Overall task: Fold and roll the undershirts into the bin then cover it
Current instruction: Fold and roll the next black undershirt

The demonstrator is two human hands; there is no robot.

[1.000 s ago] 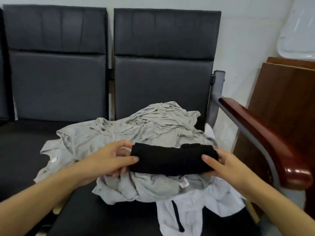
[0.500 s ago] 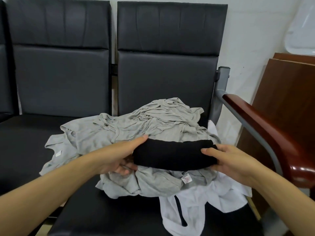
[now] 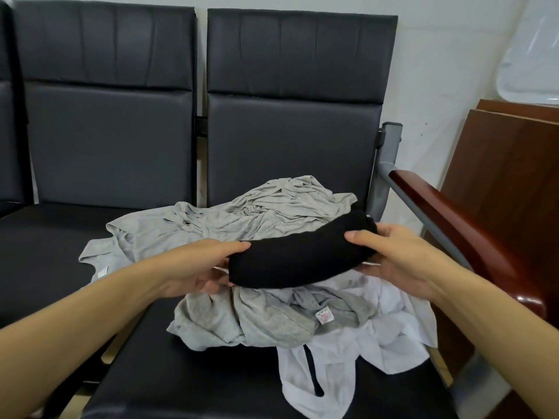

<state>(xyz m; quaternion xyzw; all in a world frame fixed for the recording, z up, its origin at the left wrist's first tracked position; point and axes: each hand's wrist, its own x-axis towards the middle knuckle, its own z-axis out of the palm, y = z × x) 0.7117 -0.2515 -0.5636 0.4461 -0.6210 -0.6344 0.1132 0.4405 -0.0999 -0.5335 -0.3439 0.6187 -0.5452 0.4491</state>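
Observation:
A rolled black undershirt (image 3: 299,255) is held in the air above a heap of clothes, its right end tilted higher. My left hand (image 3: 202,267) grips its left end, thumb on top and fingers beneath. My right hand (image 3: 393,255) grips its right end the same way. Under the roll lie crumpled grey undershirts (image 3: 242,216) and a white undershirt (image 3: 363,352) with a dark strap, spread over the black seat. No bin or lid is in view.
The clothes lie on a row of black padded seats (image 3: 181,388) with tall backrests against a white wall. A wooden armrest (image 3: 453,225) on a grey metal frame stands right of the pile. A brown wooden panel (image 3: 508,182) leans further right.
Both hands have lifted the black roll off the pile and carried it right, with the right end rising toward the armrest. The roll looks tighter than a second ago.

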